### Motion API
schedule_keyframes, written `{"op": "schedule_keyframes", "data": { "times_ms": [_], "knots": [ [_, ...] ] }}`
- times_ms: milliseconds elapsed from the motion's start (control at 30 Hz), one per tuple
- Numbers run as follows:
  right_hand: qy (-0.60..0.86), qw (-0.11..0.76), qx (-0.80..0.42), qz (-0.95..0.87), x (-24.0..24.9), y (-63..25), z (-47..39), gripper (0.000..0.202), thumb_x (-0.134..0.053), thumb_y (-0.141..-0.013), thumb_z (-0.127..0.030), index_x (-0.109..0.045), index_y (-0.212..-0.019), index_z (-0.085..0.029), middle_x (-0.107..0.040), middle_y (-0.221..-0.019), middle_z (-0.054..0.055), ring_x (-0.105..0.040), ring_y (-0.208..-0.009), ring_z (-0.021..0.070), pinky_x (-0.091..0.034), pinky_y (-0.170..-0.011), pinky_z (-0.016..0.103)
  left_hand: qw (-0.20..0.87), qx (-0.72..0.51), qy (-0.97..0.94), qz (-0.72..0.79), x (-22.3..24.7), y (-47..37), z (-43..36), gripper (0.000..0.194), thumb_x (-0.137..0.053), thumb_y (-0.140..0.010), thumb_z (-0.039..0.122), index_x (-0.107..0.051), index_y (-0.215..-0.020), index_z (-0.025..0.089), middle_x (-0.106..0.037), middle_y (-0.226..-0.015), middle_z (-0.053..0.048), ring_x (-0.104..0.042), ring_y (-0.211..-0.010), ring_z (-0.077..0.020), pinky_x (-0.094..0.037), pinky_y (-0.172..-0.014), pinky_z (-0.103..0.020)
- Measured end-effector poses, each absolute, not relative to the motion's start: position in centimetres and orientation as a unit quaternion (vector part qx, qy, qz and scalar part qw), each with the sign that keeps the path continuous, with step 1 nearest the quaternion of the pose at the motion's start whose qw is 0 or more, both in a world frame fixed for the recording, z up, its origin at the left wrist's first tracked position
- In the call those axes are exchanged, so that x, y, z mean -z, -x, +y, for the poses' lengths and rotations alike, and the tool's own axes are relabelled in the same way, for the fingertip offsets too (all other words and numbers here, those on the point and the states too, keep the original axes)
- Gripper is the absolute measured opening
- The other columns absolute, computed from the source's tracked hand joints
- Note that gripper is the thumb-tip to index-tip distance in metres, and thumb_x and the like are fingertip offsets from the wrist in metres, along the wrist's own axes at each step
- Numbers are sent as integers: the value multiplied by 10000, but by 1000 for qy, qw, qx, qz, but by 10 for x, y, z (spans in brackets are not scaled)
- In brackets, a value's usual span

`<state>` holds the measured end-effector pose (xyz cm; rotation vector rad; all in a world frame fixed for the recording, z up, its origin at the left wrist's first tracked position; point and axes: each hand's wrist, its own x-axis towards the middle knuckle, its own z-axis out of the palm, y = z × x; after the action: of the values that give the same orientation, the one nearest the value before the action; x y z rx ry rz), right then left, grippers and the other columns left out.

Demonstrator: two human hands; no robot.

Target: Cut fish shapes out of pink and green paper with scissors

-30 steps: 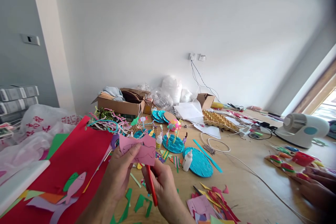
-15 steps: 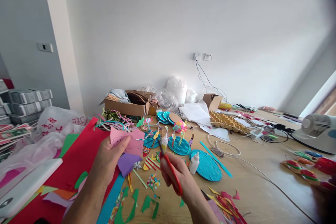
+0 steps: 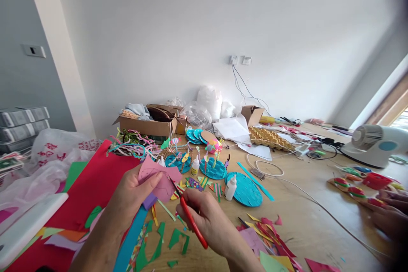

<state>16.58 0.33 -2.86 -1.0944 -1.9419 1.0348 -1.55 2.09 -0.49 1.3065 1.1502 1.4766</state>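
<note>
My left hand (image 3: pixel 140 185) pinches a sheet of pink paper (image 3: pixel 164 187) with drawn lines on it. In my right hand (image 3: pixel 204 210) is a pair of scissors (image 3: pixel 193 221) with red handles, its blades at the paper's right edge. Below the hands lie green paper scraps (image 3: pixel 156 242). Beyond them stand blue discs with small paper fish and twisted stems, one blue disc (image 3: pixel 213 168) among them. A white glue bottle (image 3: pixel 230 188) stands by a larger blue disc (image 3: pixel 247 190). Purple paper (image 3: pixel 149 201) shows partly under my left hand.
Red card (image 3: pixel 86 195) and a white device (image 3: pixel 32 221) lie at left. Cardboard boxes (image 3: pixel 145 126), a yellow egg tray (image 3: pixel 270 138) and a white cable (image 3: pixel 314 204) occupy the table. At far right, another person's hand (image 3: pixel 390 214) is near red-and-green pieces; a white fan (image 3: pixel 372 146) stands behind.
My right hand has brought the scissors left to the pink paper, whose sheet is now turned and angled downward. The view has shifted right, and another person's hand appears at the right edge.
</note>
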Motion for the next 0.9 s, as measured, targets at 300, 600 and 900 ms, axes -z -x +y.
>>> {"op": "schedule_keyframes", "data": {
  "times_ms": [300, 600, 900],
  "knots": [
    [405, 332, -433, -733, 25, -165, 4, 267, -478, -889, -313, -436, -651, -200, -364, -559, -49, -311, -537, 100, -222, -470, 220, 483, -587, -494, 421, 10, 16, 22, 190, -745, -714, 361, -741, -717, 171, -653, -577, 8, -616, -613, -193, -489, -610, -267],
    [400, 325, -467, -718, 25, -165, 4, 268, -493, -863, -301, -431, -624, -197, -358, -556, -54, -318, -524, 91, -230, -461, 212, 518, -577, -490, 397, 13, 17, 24, 187, -739, -729, 353, -745, -758, 168, -728, -643, -6, -632, -606, -181, -493, -589, -246],
    [385, 349, -503, -691, 27, -162, 5, 256, -503, -845, -300, -429, -620, -201, -393, -524, -58, -371, -483, 85, -258, -442, 202, 483, -567, -515, 425, 9, 8, 21, 274, -691, -737, 373, -756, -887, 153, -767, -713, -36, -686, -690, -253, -517, -656, -304]
  ]
}}
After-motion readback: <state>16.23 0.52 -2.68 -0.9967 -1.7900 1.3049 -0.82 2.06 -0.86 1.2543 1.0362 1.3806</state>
